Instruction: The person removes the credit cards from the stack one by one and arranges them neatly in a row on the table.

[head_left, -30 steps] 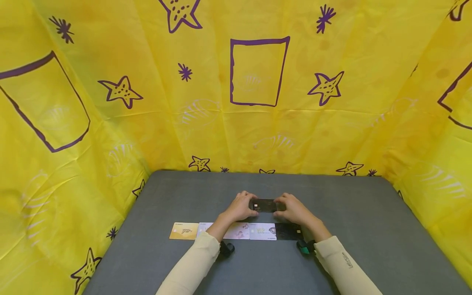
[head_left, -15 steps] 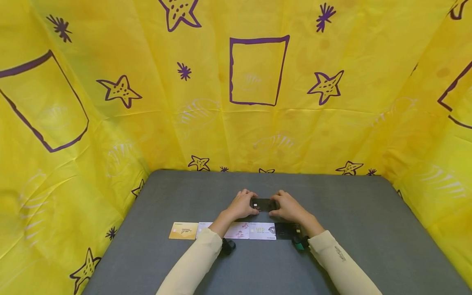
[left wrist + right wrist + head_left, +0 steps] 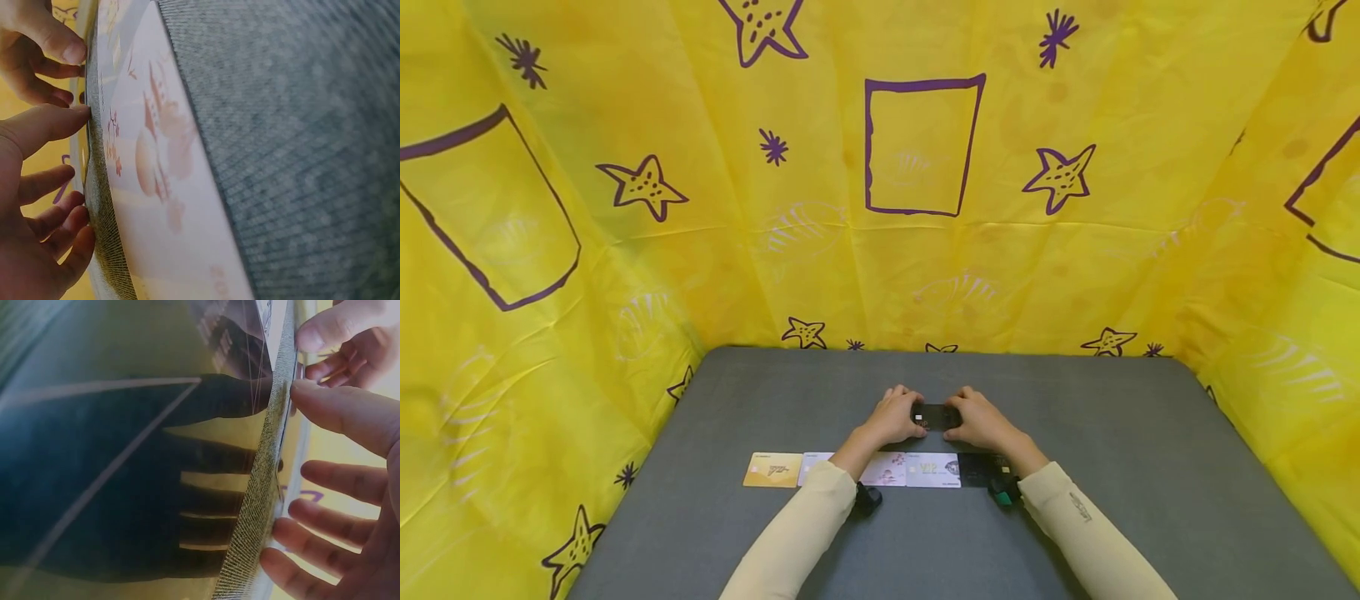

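A black card [image 3: 937, 416] with a pale chip lies crosswise between both hands, beyond a row of cards. My left hand [image 3: 895, 417] holds its left end, with thumb on the near side and fingers on the far side. The right end is held the same way by my right hand [image 3: 983, 421]. Whether the card touches the table cannot be told. Under the wrists, the row has a gold card [image 3: 772, 470], a pale card partly behind the left forearm, a floral pinkish card [image 3: 156, 144], a white VIP card [image 3: 933, 471] and a glossy black card [image 3: 94, 456].
The grey table [image 3: 1112, 433] is cloth-covered. A yellow curtain [image 3: 700, 250] with purple star drawings surrounds it at the back and sides. Black straps [image 3: 868, 498] sit at both wrists, below pale sleeves.
My right hand has shifted left, further over the right end of the held card. The left hand has barely moved, and the row of cards stays put.
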A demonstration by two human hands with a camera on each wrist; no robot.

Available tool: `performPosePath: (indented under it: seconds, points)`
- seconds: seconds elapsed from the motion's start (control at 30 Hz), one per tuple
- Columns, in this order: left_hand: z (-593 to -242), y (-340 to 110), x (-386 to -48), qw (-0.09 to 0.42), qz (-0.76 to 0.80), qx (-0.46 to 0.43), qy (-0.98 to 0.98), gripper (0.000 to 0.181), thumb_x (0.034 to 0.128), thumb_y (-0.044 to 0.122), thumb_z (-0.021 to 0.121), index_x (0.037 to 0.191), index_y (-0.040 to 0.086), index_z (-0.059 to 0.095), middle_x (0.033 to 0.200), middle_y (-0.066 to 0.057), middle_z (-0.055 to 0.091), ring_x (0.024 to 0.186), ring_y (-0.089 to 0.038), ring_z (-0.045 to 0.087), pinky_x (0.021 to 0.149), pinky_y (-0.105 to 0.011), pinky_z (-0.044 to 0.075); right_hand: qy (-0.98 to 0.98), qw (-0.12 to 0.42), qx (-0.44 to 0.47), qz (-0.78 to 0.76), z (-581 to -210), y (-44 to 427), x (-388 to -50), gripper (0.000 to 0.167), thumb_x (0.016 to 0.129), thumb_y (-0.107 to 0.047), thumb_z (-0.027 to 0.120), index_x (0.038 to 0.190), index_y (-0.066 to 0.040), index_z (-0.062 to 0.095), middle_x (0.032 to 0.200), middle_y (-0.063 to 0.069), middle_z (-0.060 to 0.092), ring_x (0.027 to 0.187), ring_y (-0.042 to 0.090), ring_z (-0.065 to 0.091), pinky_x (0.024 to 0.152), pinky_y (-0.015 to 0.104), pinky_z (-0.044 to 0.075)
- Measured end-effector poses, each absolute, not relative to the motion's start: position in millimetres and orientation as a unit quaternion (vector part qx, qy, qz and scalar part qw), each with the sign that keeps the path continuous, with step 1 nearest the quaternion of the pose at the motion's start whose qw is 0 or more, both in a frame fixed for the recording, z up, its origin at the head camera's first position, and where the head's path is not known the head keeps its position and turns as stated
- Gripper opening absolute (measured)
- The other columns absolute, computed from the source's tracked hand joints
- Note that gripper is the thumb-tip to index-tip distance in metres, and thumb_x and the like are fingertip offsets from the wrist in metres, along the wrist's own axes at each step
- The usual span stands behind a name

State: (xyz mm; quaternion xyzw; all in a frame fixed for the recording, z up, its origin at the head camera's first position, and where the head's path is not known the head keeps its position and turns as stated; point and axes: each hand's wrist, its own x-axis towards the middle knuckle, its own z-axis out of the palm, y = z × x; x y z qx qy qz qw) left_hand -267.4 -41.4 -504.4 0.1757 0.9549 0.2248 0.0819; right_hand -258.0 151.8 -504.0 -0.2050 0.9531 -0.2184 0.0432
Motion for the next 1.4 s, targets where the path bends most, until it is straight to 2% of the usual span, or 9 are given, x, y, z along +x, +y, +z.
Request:
performPosePath:
  seconds: [0.53,1.03,1.4]
  points:
    - [-509,-41,-272,0.080,0.213,0.182,0.957,0.052,0.0784,0.030,0.080,0.125,0.013,0.065,0.120,-0.007,0.058,0.108,-0.024,0.048,0.093,-0.039,0.043,0.961,0.056,-0.195,-0.190,-506,149,-265,0.048,0.078,-0.025,0.081,0.118,-0.003,0.066,0.110,0.012,0.058,0.099,0.028,0.053,0.090,0.046,0.047]
    - [-507,-41,-273,0.075,0.216,0.182,0.956,0.050,0.0773,0.030,0.081,0.122,0.013,0.067,0.119,-0.007,0.059,0.109,-0.025,0.049,0.094,-0.039,0.043,0.959,0.074,-0.184,-0.201,-506,150,-271,0.047,0.078,-0.026,0.081,0.116,-0.003,0.068,0.109,0.010,0.058,0.097,0.025,0.052,0.089,0.044,0.046]
    - [-508,-43,-272,0.077,0.209,0.195,0.955,0.049,0.0767,0.034,0.081,0.119,0.013,0.068,0.115,-0.005,0.060,0.102,-0.021,0.050,0.088,-0.035,0.043,0.953,0.064,-0.217,-0.204,-504,155,-271,0.047,0.076,-0.028,0.082,0.112,-0.002,0.069,0.103,0.008,0.059,0.094,0.022,0.053,0.086,0.042,0.047]
